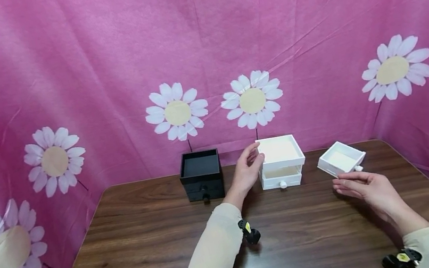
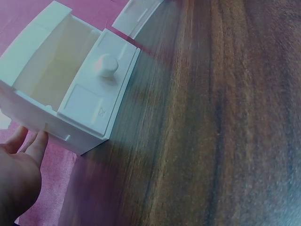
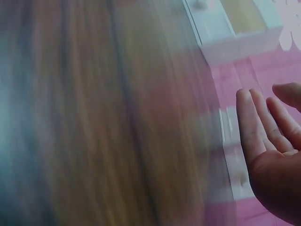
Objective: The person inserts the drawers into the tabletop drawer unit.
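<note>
A small white drawer box (image 1: pixel 284 164) stands at the back of the table, with an open gap above its lower drawer (image 1: pixel 270 183), which has a round knob. My left hand (image 1: pixel 246 169) is at the box's left side, and its fingertips touch that wall in the left wrist view. Right of the box sits a loose white drawer (image 1: pixel 327 170), turned at an angle, its knob towards the front right. My right hand (image 1: pixel 373 192) is just in front of this drawer with fingers extended, and the right wrist view shows nothing held in it.
A black drawer box (image 1: pixel 205 186) with a dark knob stands left of the white one. The brown wooden table (image 1: pixel 140 252) reaches back to a pink cloth (image 1: pixel 113 75) printed with white flowers, which also hangs along both sides.
</note>
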`<state>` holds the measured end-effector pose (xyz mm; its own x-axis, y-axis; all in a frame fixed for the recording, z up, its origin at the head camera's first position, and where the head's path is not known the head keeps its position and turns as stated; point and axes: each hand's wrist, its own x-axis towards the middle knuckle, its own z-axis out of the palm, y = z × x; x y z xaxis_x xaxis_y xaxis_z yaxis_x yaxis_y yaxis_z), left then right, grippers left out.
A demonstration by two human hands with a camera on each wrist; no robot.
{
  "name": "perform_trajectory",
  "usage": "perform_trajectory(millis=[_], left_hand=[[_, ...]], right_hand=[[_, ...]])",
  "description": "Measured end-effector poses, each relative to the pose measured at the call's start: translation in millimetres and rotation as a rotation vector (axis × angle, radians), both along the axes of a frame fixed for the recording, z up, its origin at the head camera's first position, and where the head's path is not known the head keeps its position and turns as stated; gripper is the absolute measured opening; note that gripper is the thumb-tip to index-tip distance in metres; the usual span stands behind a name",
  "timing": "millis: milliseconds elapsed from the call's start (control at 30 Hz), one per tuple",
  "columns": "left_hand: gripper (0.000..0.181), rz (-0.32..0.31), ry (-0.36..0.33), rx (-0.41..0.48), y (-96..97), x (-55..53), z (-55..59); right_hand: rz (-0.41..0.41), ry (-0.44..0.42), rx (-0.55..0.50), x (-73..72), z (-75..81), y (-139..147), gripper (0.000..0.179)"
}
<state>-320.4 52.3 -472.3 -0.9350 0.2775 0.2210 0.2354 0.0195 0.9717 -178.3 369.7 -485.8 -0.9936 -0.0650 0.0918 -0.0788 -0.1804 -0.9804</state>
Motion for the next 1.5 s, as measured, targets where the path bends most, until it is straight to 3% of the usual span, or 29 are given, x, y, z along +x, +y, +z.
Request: perform_trajectory(millis=[133, 433, 733, 1033, 1300, 1500], left_hand=[[0.045, -0.002, -0.006, 0.005, -0.4, 0.7, -0.9], [0.045, -0.001, -0.001, 0.007, -0.1, -0.4, -0.8], [0.045, -0.002, 0.0, 0.009, 0.1, -0.7, -0.5], [0.045, 0.002, 0.002, 0.0, 0.4, -0.4, -1.2], [0.045, -0.002, 0.007, -0.009, -1.3, 0.9, 0.4], [0.045, -0.004, 0.007, -0.012, -1.7, 1.0, 1.7]], right_hand=[[-0.026, 0.017, -0.016, 2.0, -1.7, 12.7, 0.032], [-0.221, -0.013, 0.035, 1.3, 0.0, 32.7, 0.031], [-0.285, -0.021, 0.061, -2.4, -2.4, 43.6, 0.03], [-0.376, -0.107, 0.038, -6.4, -7.2, 55.4, 0.032], [-0.398, -0.157, 0.064, -12.6, -9.2, 61.9, 0.034], [-0.355, -0.213, 0.076, -17.5, -9.2, 65.8, 0.033]])
